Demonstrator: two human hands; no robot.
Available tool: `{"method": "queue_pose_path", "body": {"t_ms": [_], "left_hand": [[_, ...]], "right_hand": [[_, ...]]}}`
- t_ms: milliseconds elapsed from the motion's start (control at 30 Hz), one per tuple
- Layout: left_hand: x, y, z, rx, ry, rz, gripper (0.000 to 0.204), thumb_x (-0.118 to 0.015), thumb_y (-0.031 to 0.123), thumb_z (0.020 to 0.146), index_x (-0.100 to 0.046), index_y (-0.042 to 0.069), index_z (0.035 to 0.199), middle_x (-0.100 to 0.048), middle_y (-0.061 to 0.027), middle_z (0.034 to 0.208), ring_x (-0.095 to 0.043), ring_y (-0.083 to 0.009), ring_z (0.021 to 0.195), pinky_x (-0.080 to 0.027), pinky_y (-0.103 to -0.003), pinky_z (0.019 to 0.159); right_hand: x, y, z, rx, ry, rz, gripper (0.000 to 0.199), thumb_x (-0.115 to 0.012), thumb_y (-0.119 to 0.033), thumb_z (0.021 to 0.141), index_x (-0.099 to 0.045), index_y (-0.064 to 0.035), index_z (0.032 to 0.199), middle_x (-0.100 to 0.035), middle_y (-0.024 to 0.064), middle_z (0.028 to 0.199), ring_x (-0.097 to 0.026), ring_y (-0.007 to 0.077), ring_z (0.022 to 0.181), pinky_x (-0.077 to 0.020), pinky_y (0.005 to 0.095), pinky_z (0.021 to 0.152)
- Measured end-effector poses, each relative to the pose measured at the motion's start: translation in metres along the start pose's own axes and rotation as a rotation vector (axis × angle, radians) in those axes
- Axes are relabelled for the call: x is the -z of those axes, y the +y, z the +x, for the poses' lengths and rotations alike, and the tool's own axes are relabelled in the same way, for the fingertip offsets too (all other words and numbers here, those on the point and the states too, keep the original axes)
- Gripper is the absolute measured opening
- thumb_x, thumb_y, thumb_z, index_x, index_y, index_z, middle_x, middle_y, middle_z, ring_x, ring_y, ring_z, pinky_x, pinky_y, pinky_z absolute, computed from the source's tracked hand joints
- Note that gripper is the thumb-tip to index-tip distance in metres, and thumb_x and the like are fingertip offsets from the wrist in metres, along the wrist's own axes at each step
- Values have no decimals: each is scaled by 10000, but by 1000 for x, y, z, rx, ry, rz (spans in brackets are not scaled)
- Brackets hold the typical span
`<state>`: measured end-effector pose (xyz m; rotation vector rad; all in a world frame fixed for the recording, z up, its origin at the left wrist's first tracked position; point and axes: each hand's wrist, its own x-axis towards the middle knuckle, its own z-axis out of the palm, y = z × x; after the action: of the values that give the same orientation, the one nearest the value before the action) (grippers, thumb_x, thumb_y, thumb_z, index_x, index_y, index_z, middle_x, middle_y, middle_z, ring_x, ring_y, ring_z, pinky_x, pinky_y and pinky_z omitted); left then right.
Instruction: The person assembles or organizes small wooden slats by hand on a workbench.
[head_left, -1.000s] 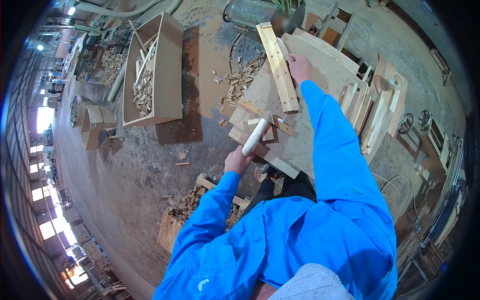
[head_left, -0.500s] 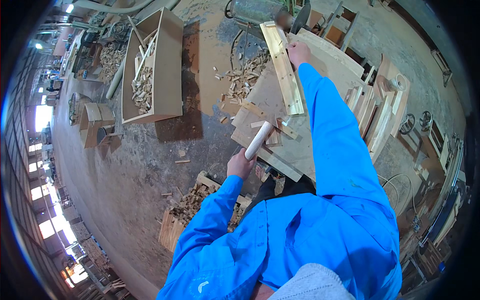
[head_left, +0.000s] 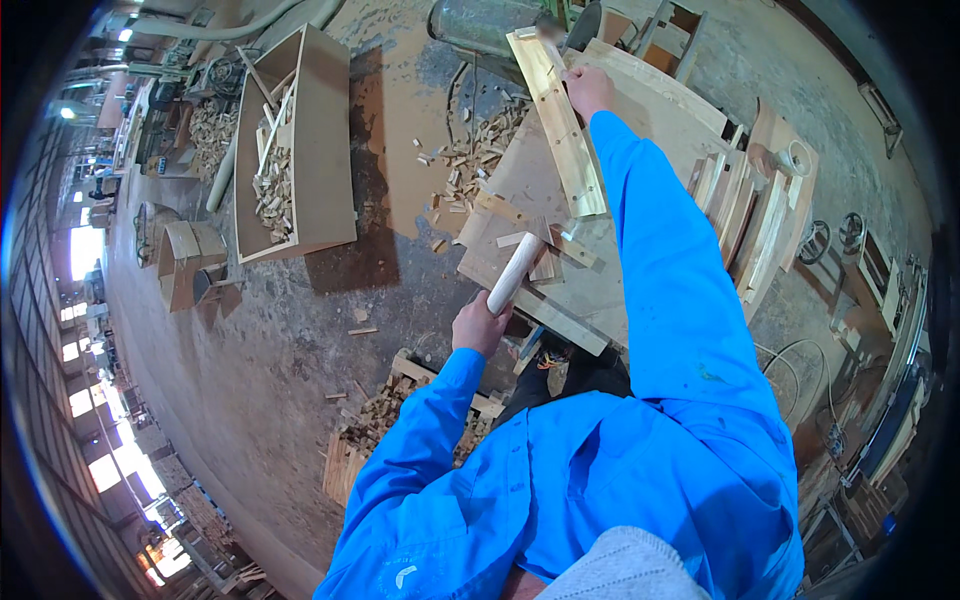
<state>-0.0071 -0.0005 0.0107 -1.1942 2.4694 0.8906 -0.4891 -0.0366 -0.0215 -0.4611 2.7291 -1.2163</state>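
My left hand (head_left: 480, 325) grips the pale wooden handle of a hammer (head_left: 517, 270), whose head rests near small wood scraps on a plywood work board (head_left: 520, 180). My right arm in a blue sleeve stretches far forward, and my right hand (head_left: 588, 88) holds the far end of a long light wooden plank (head_left: 560, 120) that lies lengthwise on the board. The plank has a row of small holes or nails along it.
A large open wooden crate (head_left: 300, 150) with offcuts stands at the upper left. Wood scraps (head_left: 475, 150) litter the floor beside the board. Stacked planks and frames (head_left: 750, 210) lie to the right. A low crate of small blocks (head_left: 390, 420) sits near my feet.
My right hand has slid the long plank farther away and slightly upright along the board. My left hand with the hammer stays at nearly the same place.
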Motion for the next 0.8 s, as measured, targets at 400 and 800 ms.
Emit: {"method": "queue_pose_path", "body": {"t_ms": [400, 800], "left_hand": [[-10, 7, 17, -48, 47, 2, 461, -742, 481, 962, -680, 48, 1107, -757, -258, 969, -729, -476, 944, -570, -573, 823], [-6, -4, 1, -11, 24, 25, 440, -740, 468, 957, -682, 51, 1086, -752, -263, 965, -721, -489, 948, -567, -579, 833]], "right_hand": [[5, 8, 13, 64, 67, -17, 274, -741, -363, 931, -843, -121, 1008, -795, 167, 1008, -755, 384, 959, -583, 478, 875], [10, 2, -19, 5, 36, -15, 409, -739, -458, 915, -834, -64, 971, -797, 178, 1010, -756, 383, 967, -574, 508, 884]]}}
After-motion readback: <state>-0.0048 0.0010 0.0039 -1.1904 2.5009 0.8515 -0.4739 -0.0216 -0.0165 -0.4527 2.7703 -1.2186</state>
